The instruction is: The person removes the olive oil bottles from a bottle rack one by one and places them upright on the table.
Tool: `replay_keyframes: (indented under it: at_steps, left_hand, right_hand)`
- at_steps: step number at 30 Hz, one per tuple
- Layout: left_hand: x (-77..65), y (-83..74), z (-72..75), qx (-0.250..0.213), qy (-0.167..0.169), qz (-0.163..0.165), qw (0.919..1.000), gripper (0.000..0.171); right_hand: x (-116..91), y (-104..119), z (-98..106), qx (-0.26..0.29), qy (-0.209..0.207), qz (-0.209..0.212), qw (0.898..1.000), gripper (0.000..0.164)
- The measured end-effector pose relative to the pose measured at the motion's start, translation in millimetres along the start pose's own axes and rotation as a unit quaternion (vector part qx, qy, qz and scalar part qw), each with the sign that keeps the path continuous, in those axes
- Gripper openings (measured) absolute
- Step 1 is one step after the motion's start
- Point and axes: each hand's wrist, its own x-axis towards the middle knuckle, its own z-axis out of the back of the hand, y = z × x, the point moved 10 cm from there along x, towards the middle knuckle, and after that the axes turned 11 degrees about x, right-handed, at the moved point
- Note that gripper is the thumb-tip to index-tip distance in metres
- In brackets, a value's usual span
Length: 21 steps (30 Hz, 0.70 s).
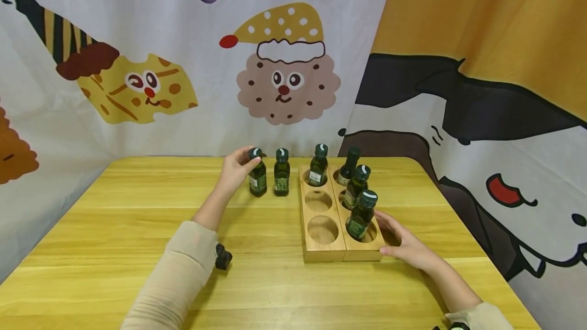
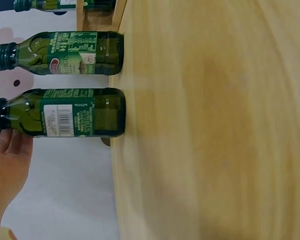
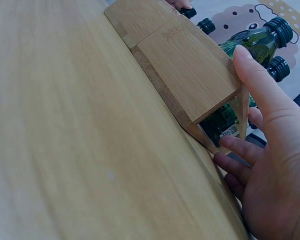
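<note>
In the head view my left hand [image 1: 235, 169] holds a small green glass bottle [image 1: 258, 180] near its dark cap, thumb in front. That bottle stands upright on the table, and the left wrist view shows a barcode label [image 2: 58, 120] on it. Just to its right stands a similar bottle [image 1: 282, 177], apart from the hand. My right hand [image 1: 408, 246] rests at the right side of a wooden rack [image 1: 321, 254], thumb at the near corner, fingers loosely extended. The right wrist view shows the thumb [image 3: 245, 55] lying along the rack's edge.
The rack has two columns of round holes. One bottle [image 1: 317, 169] sits at the back left; the right column holds a slimmer dark bottle [image 1: 348, 167] at the back, then a middle bottle [image 1: 355, 190] and a front bottle [image 1: 361, 218]. A printed curtain [image 1: 192, 136] hangs behind the table.
</note>
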Motion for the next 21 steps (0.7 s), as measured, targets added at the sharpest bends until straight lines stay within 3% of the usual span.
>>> replay_keyframes:
  at_steps: [4,12,21]
  left_hand:
    - [1.4,-11.2,5.1,0.005,0.004,-0.012,0.9999,0.047]
    - [5.1,-50.5,13.7,-0.008,-0.017,-0.056,0.9982,0.052]
    - [-3.4,-94.9,-8.0,-0.046,-0.014,-0.098,0.9941,0.049]
  right_hand:
    - [0.0,0.2,-0.2,0.000,0.000,0.000,1.000,0.081]
    - [0.3,0.4,-0.6,0.000,0.001,0.001,1.000,0.080]
    - [0.6,-0.4,-0.2,0.001,0.004,0.003,1.000,0.080]
